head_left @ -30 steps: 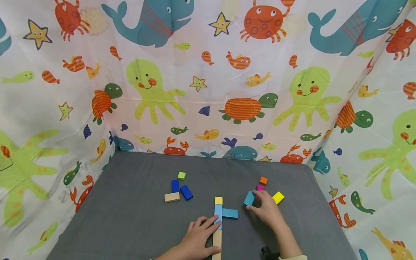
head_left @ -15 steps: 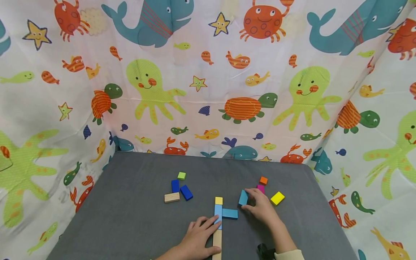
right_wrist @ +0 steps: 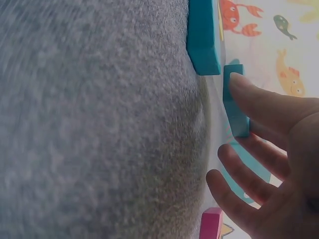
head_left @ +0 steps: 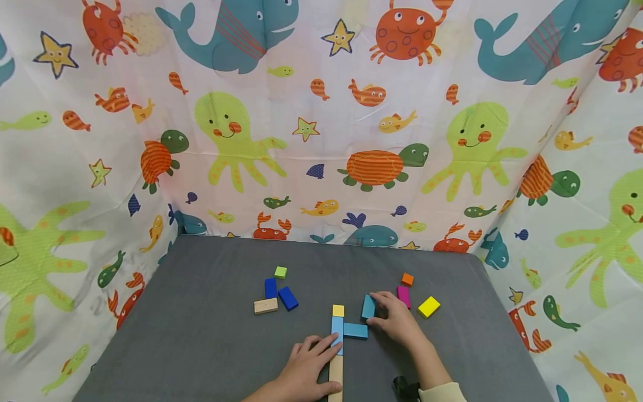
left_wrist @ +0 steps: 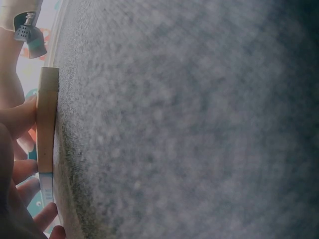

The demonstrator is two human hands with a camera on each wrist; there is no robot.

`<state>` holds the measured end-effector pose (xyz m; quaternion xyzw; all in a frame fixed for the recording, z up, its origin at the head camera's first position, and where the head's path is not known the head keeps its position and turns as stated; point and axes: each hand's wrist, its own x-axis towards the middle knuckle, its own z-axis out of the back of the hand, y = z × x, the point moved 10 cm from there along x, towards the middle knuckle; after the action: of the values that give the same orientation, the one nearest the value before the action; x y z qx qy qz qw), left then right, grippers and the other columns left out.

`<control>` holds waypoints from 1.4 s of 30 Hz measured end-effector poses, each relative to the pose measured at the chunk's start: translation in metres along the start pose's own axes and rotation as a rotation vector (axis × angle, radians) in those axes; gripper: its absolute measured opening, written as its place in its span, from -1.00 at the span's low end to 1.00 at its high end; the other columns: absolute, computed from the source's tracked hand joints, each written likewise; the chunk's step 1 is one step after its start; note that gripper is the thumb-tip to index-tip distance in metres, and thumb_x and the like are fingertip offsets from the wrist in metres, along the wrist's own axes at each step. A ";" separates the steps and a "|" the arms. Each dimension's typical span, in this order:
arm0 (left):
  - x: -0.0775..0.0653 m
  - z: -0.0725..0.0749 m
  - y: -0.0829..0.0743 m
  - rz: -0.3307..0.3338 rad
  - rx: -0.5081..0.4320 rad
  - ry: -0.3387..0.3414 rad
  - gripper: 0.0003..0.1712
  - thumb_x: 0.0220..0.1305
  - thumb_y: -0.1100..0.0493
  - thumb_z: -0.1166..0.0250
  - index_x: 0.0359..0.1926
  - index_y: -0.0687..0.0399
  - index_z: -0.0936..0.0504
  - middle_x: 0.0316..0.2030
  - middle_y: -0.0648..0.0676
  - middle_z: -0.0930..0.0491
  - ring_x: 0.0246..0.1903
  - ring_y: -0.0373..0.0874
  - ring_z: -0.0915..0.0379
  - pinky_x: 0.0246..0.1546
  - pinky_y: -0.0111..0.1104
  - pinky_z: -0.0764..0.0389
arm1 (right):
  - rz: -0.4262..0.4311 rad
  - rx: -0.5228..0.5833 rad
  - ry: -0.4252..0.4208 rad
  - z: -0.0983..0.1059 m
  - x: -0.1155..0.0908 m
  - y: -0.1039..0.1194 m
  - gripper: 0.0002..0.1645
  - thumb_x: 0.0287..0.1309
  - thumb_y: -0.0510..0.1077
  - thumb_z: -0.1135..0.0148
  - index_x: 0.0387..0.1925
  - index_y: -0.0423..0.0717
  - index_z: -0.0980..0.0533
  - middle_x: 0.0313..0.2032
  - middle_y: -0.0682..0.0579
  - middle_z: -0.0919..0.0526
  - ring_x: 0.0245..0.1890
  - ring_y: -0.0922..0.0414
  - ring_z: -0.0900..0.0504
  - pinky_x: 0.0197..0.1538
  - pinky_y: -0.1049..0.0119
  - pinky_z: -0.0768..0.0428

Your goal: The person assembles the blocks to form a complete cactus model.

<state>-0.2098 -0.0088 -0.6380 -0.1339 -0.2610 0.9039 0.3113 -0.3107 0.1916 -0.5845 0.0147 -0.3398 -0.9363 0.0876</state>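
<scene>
My right hand (head_left: 399, 321) pinches a teal block (head_left: 368, 307) between thumb and fingers, just above and right of another teal block (head_left: 355, 331). That second block lies sideways against a light blue block (head_left: 337, 325). A small yellow block (head_left: 339, 310) tops this row, and a long plain wood block (head_left: 335, 374) continues it towards me. My left hand (head_left: 306, 368) rests on the row, fingers spread over the light blue block and thumb on the wood. In the right wrist view the pinched teal block (right_wrist: 236, 107) shows between thumb and finger, apart from the nearer teal block (right_wrist: 203, 40).
On the left lie a green block (head_left: 281, 272), two dark blue blocks (head_left: 288, 298) and a wood block (head_left: 265, 306). Orange (head_left: 407, 279), magenta (head_left: 403, 297) and yellow (head_left: 428, 307) blocks lie to the right. A sea-animal curtain surrounds the grey table (head_left: 211, 335).
My right hand has carried the teal block leftwards, away from the magenta block and nearer the row. The left hand has stayed in place.
</scene>
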 end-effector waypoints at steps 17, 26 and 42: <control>0.001 -0.002 -0.003 -0.009 0.004 -0.013 -0.16 0.34 -0.48 -0.04 0.56 -0.42 -0.15 0.58 -0.26 0.00 0.32 -0.04 -0.15 -0.03 -0.07 -0.32 | 0.020 0.005 0.057 -0.009 0.001 0.001 -0.25 0.03 -0.09 -0.57 0.30 -0.03 -0.53 0.21 0.00 -0.58 0.07 0.03 -0.61 0.19 -0.03 -0.58; 0.000 -0.004 0.000 -0.004 0.014 0.003 -0.14 0.33 -0.52 -0.02 0.56 -0.44 -0.13 0.58 -0.26 -0.01 0.31 -0.04 -0.15 -0.02 -0.05 -0.33 | 0.050 0.007 0.081 -0.014 0.002 0.006 -0.25 0.04 -0.07 -0.56 0.30 -0.03 -0.53 0.22 -0.01 -0.57 0.11 -0.01 -0.59 0.21 -0.06 -0.55; 0.002 -0.003 0.004 0.013 -0.003 0.006 -0.14 0.30 -0.54 -0.04 0.55 -0.49 -0.14 0.57 -0.30 0.01 0.31 -0.05 -0.14 -0.01 -0.06 -0.32 | 0.052 -0.001 0.103 -0.018 0.005 0.007 -0.32 0.08 -0.05 -0.54 0.26 -0.02 -0.56 0.23 -0.01 -0.59 0.21 -0.05 -0.55 0.29 -0.12 -0.47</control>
<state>-0.2121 -0.0096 -0.6430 -0.1391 -0.2606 0.9051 0.3059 -0.3129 0.1743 -0.5935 0.0538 -0.3347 -0.9319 0.1291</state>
